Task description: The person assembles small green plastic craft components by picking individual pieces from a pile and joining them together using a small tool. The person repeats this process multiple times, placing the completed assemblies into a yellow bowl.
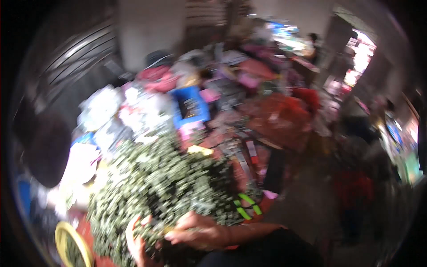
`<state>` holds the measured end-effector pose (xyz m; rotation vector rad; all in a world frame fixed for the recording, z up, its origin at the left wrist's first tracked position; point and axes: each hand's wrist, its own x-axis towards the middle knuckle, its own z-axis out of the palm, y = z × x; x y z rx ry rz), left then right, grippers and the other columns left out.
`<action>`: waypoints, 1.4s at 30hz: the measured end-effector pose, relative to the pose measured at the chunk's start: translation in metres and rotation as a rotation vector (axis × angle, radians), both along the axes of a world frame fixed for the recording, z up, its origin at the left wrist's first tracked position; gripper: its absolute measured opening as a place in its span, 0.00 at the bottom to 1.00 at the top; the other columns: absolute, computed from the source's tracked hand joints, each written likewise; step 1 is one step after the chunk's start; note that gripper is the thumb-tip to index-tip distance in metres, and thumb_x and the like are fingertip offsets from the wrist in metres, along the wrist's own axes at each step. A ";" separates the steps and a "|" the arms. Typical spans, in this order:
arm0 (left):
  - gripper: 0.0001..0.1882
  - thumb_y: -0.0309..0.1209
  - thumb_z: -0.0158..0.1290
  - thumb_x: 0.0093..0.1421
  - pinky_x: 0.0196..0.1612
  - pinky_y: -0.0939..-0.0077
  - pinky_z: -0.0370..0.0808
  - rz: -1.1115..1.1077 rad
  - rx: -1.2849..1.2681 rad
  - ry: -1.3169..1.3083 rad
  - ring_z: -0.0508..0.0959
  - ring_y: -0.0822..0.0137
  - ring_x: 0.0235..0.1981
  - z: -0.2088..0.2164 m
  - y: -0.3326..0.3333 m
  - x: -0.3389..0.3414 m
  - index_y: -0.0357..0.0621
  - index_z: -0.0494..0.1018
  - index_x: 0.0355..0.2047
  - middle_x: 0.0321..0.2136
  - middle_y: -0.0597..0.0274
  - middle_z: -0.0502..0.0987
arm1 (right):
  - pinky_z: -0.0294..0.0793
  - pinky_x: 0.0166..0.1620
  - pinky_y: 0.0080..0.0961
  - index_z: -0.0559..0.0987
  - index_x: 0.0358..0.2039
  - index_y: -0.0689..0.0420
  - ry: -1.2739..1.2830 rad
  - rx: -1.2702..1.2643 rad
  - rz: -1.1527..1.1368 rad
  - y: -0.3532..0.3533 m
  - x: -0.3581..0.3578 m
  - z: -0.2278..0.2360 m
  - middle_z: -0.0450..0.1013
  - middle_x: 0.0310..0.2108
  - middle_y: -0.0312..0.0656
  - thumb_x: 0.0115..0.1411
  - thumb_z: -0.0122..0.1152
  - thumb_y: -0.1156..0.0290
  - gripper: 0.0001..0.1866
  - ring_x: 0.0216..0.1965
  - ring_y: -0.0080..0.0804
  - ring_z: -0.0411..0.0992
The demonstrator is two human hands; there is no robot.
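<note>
A big heap of small pale-green pieces spreads over a red surface; motion blur hides what they are exactly. At the near edge of the heap, my left hand is cupped upward around some of these green pieces. Just right of it, my right hand is closed, thumb and fingers pinched together. Something small and yellowish shows at its fingertips, too smeared to name. The two hands almost meet.
A yellow-rimmed basket stands at the near left. Beyond the heap are white plastic bags, a blue bin and a red plastic bag. Bright green strips and dark strap-like items lie right of the heap. A person is far back.
</note>
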<state>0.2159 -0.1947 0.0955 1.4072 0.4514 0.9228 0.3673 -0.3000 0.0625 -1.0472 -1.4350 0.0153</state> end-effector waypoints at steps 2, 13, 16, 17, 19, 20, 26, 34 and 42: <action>0.33 0.40 0.56 0.58 0.32 0.79 0.74 -0.115 -0.417 -0.073 0.79 0.66 0.35 -0.016 0.016 -0.008 0.37 0.62 0.60 0.51 0.44 0.74 | 0.73 0.39 0.25 0.79 0.50 0.59 0.069 -0.076 0.044 -0.005 0.006 0.013 0.76 0.37 0.39 0.54 0.70 0.79 0.22 0.36 0.29 0.73; 0.30 0.36 0.52 0.64 0.38 0.77 0.74 -0.252 -0.542 -0.116 0.78 0.67 0.43 -0.026 0.023 -0.019 0.42 0.57 0.64 0.57 0.45 0.71 | 0.71 0.30 0.22 0.83 0.40 0.59 0.227 -0.271 0.113 0.001 0.005 0.001 0.77 0.27 0.39 0.57 0.70 0.72 0.11 0.26 0.29 0.73; 0.30 0.37 0.53 0.64 0.38 0.78 0.74 -0.270 -0.477 -0.063 0.76 0.70 0.41 -0.023 0.024 -0.017 0.42 0.58 0.63 0.56 0.46 0.71 | 0.72 0.31 0.22 0.83 0.41 0.58 0.169 -0.325 0.142 0.002 0.007 0.006 0.76 0.30 0.38 0.55 0.71 0.74 0.12 0.28 0.30 0.73; 0.33 0.40 0.55 0.62 0.36 0.79 0.74 -0.244 -0.515 -0.030 0.75 0.70 0.40 -0.018 0.024 -0.014 0.41 0.58 0.63 0.55 0.46 0.72 | 0.72 0.31 0.22 0.83 0.41 0.58 0.164 -0.330 0.136 0.002 0.006 0.006 0.76 0.30 0.38 0.55 0.71 0.74 0.12 0.28 0.30 0.73; 0.36 0.44 0.57 0.60 0.35 0.79 0.74 -0.234 -0.598 -0.035 0.75 0.69 0.39 -0.021 0.024 -0.014 0.39 0.58 0.63 0.53 0.45 0.73 | 0.73 0.32 0.24 0.82 0.43 0.57 -0.182 -0.152 -0.106 0.003 -0.002 0.003 0.73 0.32 0.37 0.53 0.72 0.76 0.15 0.30 0.31 0.72; 0.36 0.44 0.57 0.60 0.35 0.79 0.74 -0.227 -0.598 -0.031 0.75 0.69 0.39 -0.021 0.023 -0.015 0.39 0.58 0.63 0.53 0.45 0.73 | 0.73 0.32 0.24 0.82 0.43 0.57 -0.177 -0.150 -0.099 0.003 -0.002 0.002 0.73 0.32 0.37 0.53 0.72 0.76 0.15 0.30 0.31 0.72; 0.36 0.44 0.56 0.60 0.40 0.75 0.77 -0.201 -0.573 -0.029 0.74 0.70 0.37 -0.019 0.022 -0.013 0.39 0.58 0.63 0.53 0.45 0.72 | 0.73 0.29 0.25 0.82 0.43 0.59 0.085 -0.250 0.078 -0.001 0.007 0.014 0.73 0.27 0.36 0.54 0.71 0.75 0.15 0.25 0.29 0.72; 0.30 0.36 0.52 0.64 0.39 0.79 0.74 -0.262 -0.554 -0.066 0.76 0.69 0.41 -0.025 0.023 -0.016 0.42 0.57 0.63 0.57 0.46 0.71 | 0.72 0.28 0.23 0.82 0.42 0.58 -0.086 -0.123 -0.130 -0.001 0.003 0.013 0.73 0.26 0.36 0.54 0.72 0.73 0.15 0.25 0.29 0.72; 0.32 0.33 0.55 0.63 0.39 0.78 0.74 -0.247 -0.385 -0.076 0.76 0.70 0.40 -0.027 0.022 -0.013 0.41 0.57 0.64 0.57 0.46 0.71 | 0.70 0.27 0.23 0.83 0.42 0.59 -0.032 -0.109 -0.094 0.001 0.007 0.010 0.75 0.25 0.37 0.53 0.72 0.72 0.15 0.25 0.29 0.72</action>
